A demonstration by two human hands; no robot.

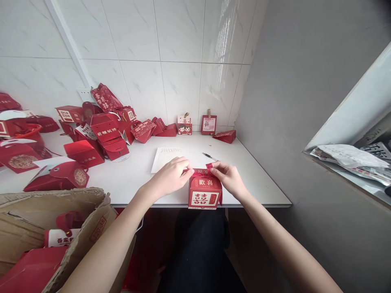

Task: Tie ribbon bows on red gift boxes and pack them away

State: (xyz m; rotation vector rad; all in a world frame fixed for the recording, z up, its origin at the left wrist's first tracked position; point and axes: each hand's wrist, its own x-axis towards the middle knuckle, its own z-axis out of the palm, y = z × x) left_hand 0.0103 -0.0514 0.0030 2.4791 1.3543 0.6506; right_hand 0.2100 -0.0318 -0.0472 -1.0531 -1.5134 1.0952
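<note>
A red gift box (205,194) with gold and cream Chinese characters sits at the table's front edge, right before me. Red ribbon (209,167) runs over its top, and one tail hangs down its right side. My right hand (226,176) pinches a loop of that ribbon above the box. On the other side, my left hand (176,175) has its fingers closed at the ribbon's left part, by the box's top corner. Exactly what lies between the left fingertips is partly hidden.
A sheet of paper (165,156) and a pen (209,156) lie behind the box. Many red boxes (105,130) are heaped on the left. A cardboard carton (91,228) holding red boxes stands front left. A grey wall (275,101) bounds the right.
</note>
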